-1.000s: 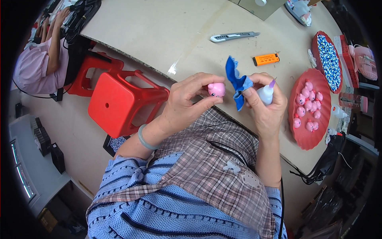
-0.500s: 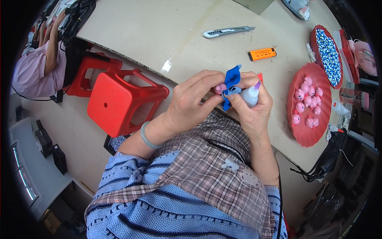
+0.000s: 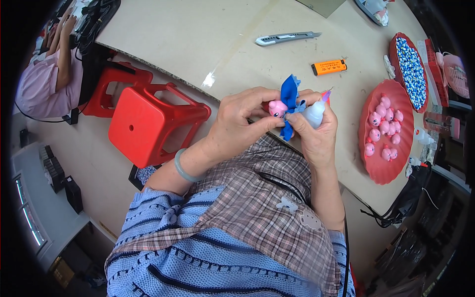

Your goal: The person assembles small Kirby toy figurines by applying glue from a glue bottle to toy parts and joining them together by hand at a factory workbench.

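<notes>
My left hand [image 3: 243, 118] pinches a small pink round figurine [image 3: 277, 108] between thumb and fingers, its printed face turned up. Pressed against the figurine's right side is a piece of blue cloth [image 3: 289, 90], pinched by my right hand [image 3: 318, 137] at thumb and forefinger. Within that same hand rests a small white squeeze bottle [image 3: 314, 115] with a purple tip, pointing up and away. Both hands are close together above the table's near edge. Whether the cloth is stuck to the figurine I cannot tell.
On the table [image 3: 173, 34] lie a grey utility knife [image 3: 287, 38] and an orange lighter [image 3: 329, 67]. A red scalloped tray [image 3: 368, 158] holds several pink figurines; behind it, another red tray [image 3: 424, 101] holds blue-and-white pieces. Red stools [image 3: 143, 128] stand left, near a seated person [image 3: 47, 86].
The pink figurine has turned and shows more between my left fingers, its face now visible. The bottle has shifted slightly right and the blue cloth stands more upright.
</notes>
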Motion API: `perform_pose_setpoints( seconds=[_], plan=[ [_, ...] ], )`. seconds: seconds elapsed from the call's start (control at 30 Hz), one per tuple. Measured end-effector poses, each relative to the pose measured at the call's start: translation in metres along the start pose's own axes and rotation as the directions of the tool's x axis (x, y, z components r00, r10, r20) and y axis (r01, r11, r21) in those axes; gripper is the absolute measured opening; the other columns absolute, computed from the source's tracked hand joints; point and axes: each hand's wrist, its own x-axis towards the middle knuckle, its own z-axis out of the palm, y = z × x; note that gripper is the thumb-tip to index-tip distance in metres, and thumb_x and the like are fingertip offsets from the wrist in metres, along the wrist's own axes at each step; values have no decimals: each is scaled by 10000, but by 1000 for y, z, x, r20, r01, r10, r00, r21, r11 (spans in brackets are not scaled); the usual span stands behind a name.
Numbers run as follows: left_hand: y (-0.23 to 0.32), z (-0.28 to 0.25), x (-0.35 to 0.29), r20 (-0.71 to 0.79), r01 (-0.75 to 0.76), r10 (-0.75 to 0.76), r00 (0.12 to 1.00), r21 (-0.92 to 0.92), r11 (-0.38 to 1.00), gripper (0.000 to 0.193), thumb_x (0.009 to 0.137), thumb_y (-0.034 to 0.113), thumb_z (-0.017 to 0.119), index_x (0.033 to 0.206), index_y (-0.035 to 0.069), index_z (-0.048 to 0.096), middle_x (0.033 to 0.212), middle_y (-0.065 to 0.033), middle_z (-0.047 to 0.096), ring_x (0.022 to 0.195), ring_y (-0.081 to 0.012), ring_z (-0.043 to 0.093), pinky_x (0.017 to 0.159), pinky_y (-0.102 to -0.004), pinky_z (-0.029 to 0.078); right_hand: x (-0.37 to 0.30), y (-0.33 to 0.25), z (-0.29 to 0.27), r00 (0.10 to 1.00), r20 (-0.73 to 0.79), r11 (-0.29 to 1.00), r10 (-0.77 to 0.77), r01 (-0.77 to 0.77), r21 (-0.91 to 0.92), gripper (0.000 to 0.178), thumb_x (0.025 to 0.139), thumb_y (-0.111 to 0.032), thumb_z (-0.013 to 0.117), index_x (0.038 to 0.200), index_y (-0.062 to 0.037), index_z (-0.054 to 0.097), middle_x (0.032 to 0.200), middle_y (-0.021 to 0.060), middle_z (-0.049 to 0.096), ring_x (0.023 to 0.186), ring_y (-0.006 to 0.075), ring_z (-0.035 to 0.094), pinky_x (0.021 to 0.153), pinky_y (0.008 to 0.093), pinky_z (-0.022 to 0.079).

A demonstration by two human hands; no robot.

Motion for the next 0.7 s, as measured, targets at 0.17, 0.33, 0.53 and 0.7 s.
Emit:
perform_pose_setpoints(
  seconds=[0.17, 0.33, 0.53, 0.7],
  plan=[
    [6, -3, -1, 58, -194, 185, 981, 307, 932, 328, 768, -14, 739, 1076, -42, 629, 983, -148, 687, 846, -217, 707, 703, -295, 612, -3, -2, 6, 999, -33, 993, -39, 35, -111, 146, 846, -12, 731, 882, -33, 591, 882, 19, 617, 647, 41, 543, 534, 192, 432],
    [3, 0, -1, 30, -267, 275, 961, 357, 895, 312, 769, -11, 732, 1061, -39, 626, 975, -155, 687, 822, -232, 709, 664, -300, 600, 0, 1, 6, 996, -59, 986, -64, 54, -157, 155, 840, -29, 745, 848, -28, 590, 844, 28, 633, 664, 45, 557, 531, 191, 432],
    [0, -1, -5, 22, -34, 32, 999, 82, 996, 300, 756, -17, 737, 1035, -48, 634, 958, -153, 686, 782, -215, 710, 660, -303, 597, 3, -3, -1, 999, 30, 997, 14, -12, -70, 174, 844, -46, 753, 819, -37, 580, 794, 13, 636, 630, 35, 550, 515, 184, 420],
    [1, -3, -4, 76, -4, -10, 997, 179, 984, 355, 802, -3, 734, 1136, -51, 622, 959, -129, 682, 864, -173, 699, 743, -277, 600, 0, -4, 3, 997, -60, 989, 52, -60, -132, 157, 846, -33, 742, 826, -41, 586, 746, 18, 631, 565, 35, 539, 481, 181, 412]
  ],
)
